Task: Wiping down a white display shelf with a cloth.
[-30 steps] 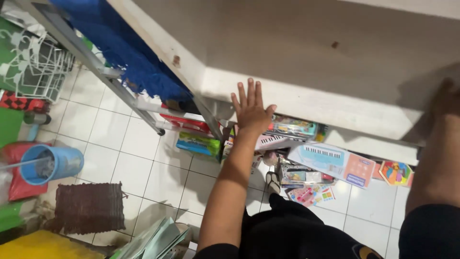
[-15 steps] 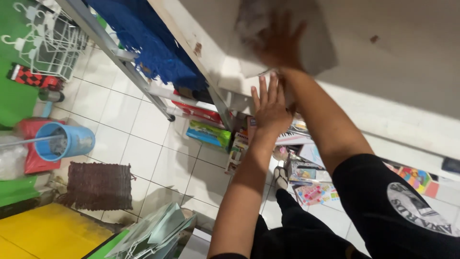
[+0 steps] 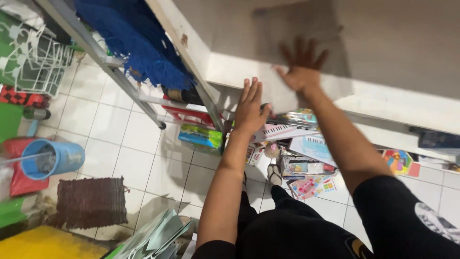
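A translucent grey sheet [image 3: 287,29] lies flat on a white tabletop [image 3: 407,48], reaching to its near edge. My right hand [image 3: 302,69] rests flat on the sheet with its fingers spread. My left hand [image 3: 250,108] is stretched out, fingers straight and close together, against the sheet's lower left corner at the table's edge. Neither hand grips anything. The sheet is blurred, so I cannot tell whether it is a bag or a single layer.
Below the table, boxed toys crowd the tiled floor, among them a toy keyboard [image 3: 282,130] and a green box [image 3: 201,136]. A metal rack [image 3: 120,81] with blue cloth [image 3: 134,38] stands at the left. A blue bucket [image 3: 57,158] and a brown mat [image 3: 88,201] lie farther left.
My right hand came in carrying the sheet and has laid it down flat on the tabletop. My left hand stayed at the table's edge, now touching the sheet's corner.
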